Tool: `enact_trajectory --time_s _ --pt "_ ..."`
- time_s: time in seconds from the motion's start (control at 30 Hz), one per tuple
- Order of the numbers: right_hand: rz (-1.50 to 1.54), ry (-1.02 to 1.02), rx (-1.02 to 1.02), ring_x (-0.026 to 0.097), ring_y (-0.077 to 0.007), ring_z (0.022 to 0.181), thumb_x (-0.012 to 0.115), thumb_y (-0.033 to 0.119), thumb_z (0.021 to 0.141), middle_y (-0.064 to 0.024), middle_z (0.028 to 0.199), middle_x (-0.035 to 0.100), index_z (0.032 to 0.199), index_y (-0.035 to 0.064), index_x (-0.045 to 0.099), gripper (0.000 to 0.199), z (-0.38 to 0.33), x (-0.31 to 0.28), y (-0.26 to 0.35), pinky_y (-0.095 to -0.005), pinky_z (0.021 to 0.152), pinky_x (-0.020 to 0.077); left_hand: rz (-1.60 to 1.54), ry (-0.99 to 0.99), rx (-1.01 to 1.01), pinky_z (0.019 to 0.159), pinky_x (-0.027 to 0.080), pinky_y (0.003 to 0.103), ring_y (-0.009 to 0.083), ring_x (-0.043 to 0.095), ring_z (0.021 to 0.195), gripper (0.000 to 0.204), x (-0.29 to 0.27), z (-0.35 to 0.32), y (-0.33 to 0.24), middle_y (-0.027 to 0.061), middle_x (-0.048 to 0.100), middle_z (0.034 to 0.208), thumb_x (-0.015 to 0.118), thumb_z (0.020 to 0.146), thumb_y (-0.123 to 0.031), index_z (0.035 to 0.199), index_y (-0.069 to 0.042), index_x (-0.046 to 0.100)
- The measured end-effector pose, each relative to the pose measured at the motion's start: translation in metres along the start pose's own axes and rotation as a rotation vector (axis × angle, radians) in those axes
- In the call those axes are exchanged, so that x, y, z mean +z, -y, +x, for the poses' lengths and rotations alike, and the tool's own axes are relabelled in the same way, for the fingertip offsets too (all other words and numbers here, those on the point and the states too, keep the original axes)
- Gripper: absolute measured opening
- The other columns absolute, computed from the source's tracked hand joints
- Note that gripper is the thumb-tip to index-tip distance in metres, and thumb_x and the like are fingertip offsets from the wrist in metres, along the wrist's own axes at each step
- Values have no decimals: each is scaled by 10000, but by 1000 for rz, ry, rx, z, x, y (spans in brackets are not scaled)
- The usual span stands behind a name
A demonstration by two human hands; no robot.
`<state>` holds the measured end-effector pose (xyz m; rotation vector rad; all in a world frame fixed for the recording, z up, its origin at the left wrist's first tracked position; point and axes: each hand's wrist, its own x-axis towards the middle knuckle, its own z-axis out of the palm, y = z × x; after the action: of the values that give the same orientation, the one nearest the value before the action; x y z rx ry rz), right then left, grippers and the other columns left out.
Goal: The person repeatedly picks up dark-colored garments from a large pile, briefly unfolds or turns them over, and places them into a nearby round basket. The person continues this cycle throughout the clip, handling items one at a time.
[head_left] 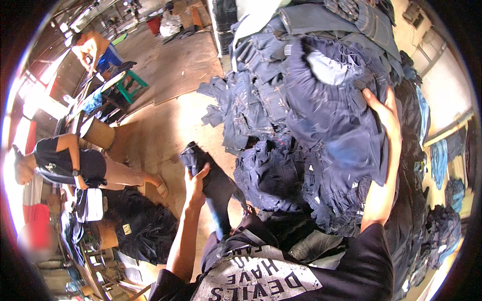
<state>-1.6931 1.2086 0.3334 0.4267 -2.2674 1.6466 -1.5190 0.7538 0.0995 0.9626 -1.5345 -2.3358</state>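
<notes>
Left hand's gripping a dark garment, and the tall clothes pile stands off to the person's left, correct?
Not quite: the head view shows the tall clothes pile ahead and to the person's right, by the right hand. The left hand is indeed gripping a dark garment.

A pile of garments (256, 105) fills the right side, an upper garment (334, 115) on it with the right hand (385, 113) at its right edge; the left hand (196, 183) holds another garment (216, 185) left of the pile. On the left, 1 person (70, 155) stands just beyond a cloth heap (145, 226), and 1 co-worker (95, 47) is farther, left of a stool (130, 85).
</notes>
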Motion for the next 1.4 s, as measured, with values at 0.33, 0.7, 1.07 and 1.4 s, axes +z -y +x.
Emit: enact_trajectory --time_s 0.33,0.7,1.07,1.4 --pt "475 720 411 580 -137 1253 683 358 1047 -53 1403 621 1503 15 527 591 -129 295 -46 -286 1093 435 -365 144 241 933 586 438 256 699 1032 529 -135 -98 -4 108 701 1197 807 931 -308 1352 -56 611" --pt "167 1362 -38 626 -247 1222 902 340 848 -136 1298 660 1427 49 547 739 -434 462 79 -394 1023 507 -604 -394 343 996 548 426 262 682 1122 632 -354 -401 146 131 676 1303 802 928 -384 1406 -26 595" --pt "338 2019 -225 666 -170 1144 782 3 896 -70 1221 711 1367 47 628 497 -735 473 165 -322 1001 520 -1078 -1236 137 1058 510 415 268 665 1211 740 -345 -691 405 154 651 1408 796 926 -461 1459 4 579" --pt "620 2456 -140 631 -108 1046 798 84 937 -28 1124 709 1315 39 635 414 -921 410 270 -282 929 508 -1036 -2198 -285 1069 476 388 244 644 1206 664 -214 -863 564 152 694 1321 770 952 -491 1352 28 663"
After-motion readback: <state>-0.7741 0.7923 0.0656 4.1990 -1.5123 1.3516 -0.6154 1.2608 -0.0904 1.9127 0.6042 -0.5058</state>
